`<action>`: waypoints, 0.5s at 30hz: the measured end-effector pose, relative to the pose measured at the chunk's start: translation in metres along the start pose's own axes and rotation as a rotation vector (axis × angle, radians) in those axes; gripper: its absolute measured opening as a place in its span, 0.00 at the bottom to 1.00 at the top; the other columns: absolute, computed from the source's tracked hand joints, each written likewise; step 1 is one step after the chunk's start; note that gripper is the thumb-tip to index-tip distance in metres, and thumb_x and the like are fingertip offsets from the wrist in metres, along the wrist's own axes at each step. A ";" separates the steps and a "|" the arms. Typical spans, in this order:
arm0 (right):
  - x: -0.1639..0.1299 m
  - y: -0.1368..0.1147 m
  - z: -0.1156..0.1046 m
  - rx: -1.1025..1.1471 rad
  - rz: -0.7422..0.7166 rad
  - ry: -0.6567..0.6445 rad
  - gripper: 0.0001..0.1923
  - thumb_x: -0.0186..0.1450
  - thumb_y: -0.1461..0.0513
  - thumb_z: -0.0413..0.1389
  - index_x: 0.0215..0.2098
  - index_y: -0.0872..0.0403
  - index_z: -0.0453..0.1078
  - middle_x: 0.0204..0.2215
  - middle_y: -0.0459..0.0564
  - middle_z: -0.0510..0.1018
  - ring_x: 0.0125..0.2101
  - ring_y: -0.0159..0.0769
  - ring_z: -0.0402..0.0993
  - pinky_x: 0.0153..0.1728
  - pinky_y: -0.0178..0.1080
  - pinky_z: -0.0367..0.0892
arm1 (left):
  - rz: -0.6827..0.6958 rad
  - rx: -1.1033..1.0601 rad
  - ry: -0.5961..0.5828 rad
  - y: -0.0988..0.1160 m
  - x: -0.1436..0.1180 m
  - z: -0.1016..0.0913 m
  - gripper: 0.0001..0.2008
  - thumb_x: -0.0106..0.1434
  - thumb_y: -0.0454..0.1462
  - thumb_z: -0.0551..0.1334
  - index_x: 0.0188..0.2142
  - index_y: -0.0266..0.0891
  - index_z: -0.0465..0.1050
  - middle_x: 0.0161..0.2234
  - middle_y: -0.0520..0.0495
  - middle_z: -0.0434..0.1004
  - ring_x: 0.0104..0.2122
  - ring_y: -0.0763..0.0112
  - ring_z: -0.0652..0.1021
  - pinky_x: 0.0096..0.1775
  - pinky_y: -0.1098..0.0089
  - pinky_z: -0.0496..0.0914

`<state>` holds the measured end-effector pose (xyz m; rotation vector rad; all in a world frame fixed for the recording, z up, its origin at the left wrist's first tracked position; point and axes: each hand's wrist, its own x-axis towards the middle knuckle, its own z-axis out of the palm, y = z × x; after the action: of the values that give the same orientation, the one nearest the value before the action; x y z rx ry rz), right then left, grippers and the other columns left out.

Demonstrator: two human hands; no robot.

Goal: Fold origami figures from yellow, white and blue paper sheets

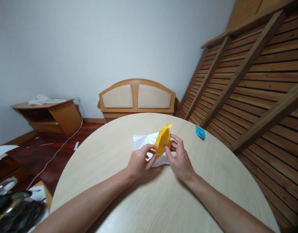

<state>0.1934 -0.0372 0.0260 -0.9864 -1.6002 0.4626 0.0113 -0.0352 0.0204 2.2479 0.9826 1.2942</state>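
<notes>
Near the middle of the round table [163,207], just past my wrists, I hold a yellow folded paper piece [163,139] upright between both hands. My left hand [138,163] has thumb and forefinger closed together on its lower edge at about 7 o'clock of the piece. My right hand [179,158] pinches the side at about 4 o'clock, the thumb in front and the other fingers curled behind. So both hands are clamped on the paper, and it stands clear of the tabletop, its points aimed toward 12 o'clock.

As I judge it, the folding is well along. The yellow sheet is already narrow and layered, with two small peaks at the top, so many creases are made. The final shape is not there yet, as the lower part between my fingers looks like a flap in the middle of being worked. How many folds remain I cannot tell.

Directly under and behind the yellow piece lies a white creased sheet [143,140], flat on the table, running out toward 10 o'clock. A small blue folded paper [200,131] rests well apart at 2 o'clock, near the table's edge. Beyond the table at 12 o'clock stands a wooden headboard with padded panels [137,96], a slatted wooden frame [255,81] leans at 2 o'clock, and a low wooden cabinet [52,116] sits at 10 o'clock by the wall.
</notes>
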 end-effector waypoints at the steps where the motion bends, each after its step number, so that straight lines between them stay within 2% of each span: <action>1: 0.002 0.002 -0.001 0.044 0.014 0.007 0.22 0.71 0.57 0.51 0.61 0.49 0.53 0.46 0.56 0.79 0.44 0.43 0.78 0.42 0.44 0.74 | -0.015 -0.037 -0.007 0.001 0.000 -0.001 0.09 0.67 0.37 0.59 0.48 0.42 0.68 0.44 0.45 0.80 0.35 0.68 0.82 0.30 0.73 0.74; 4: 0.006 0.006 -0.004 0.147 0.075 -0.018 0.20 0.72 0.57 0.48 0.61 0.48 0.53 0.46 0.56 0.78 0.44 0.42 0.78 0.40 0.43 0.74 | -0.084 -0.086 0.043 0.003 0.001 -0.003 0.09 0.67 0.38 0.59 0.47 0.41 0.67 0.42 0.45 0.79 0.34 0.69 0.81 0.30 0.72 0.73; 7: 0.006 0.007 -0.004 0.237 0.121 -0.107 0.19 0.72 0.56 0.48 0.60 0.47 0.53 0.47 0.55 0.77 0.43 0.40 0.77 0.38 0.41 0.74 | -0.158 -0.117 0.078 0.003 0.005 -0.002 0.18 0.62 0.41 0.65 0.49 0.41 0.64 0.47 0.42 0.76 0.37 0.66 0.80 0.33 0.68 0.74; 10: 0.004 0.008 -0.003 0.300 0.136 -0.191 0.18 0.72 0.56 0.49 0.58 0.46 0.53 0.45 0.53 0.77 0.41 0.39 0.77 0.39 0.41 0.74 | -0.240 -0.281 0.012 0.004 0.007 0.001 0.28 0.59 0.41 0.68 0.56 0.41 0.59 0.52 0.38 0.71 0.41 0.64 0.79 0.33 0.68 0.74; 12: 0.002 0.010 -0.002 0.282 0.119 -0.219 0.15 0.72 0.56 0.49 0.56 0.45 0.54 0.43 0.51 0.76 0.41 0.38 0.77 0.40 0.41 0.73 | -0.266 -0.384 -0.039 0.005 0.007 0.003 0.28 0.60 0.40 0.66 0.57 0.41 0.58 0.51 0.38 0.71 0.39 0.66 0.78 0.31 0.70 0.74; 15: 0.002 0.010 -0.002 0.155 0.055 -0.175 0.14 0.72 0.57 0.50 0.54 0.45 0.57 0.43 0.50 0.74 0.41 0.38 0.76 0.41 0.42 0.73 | -0.273 -0.426 -0.059 0.004 0.006 0.006 0.26 0.62 0.37 0.63 0.59 0.43 0.58 0.51 0.40 0.70 0.34 0.71 0.77 0.28 0.74 0.71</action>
<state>0.1993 -0.0305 0.0202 -0.8935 -1.6674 0.7165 0.0202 -0.0335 0.0233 1.7543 0.8603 1.1781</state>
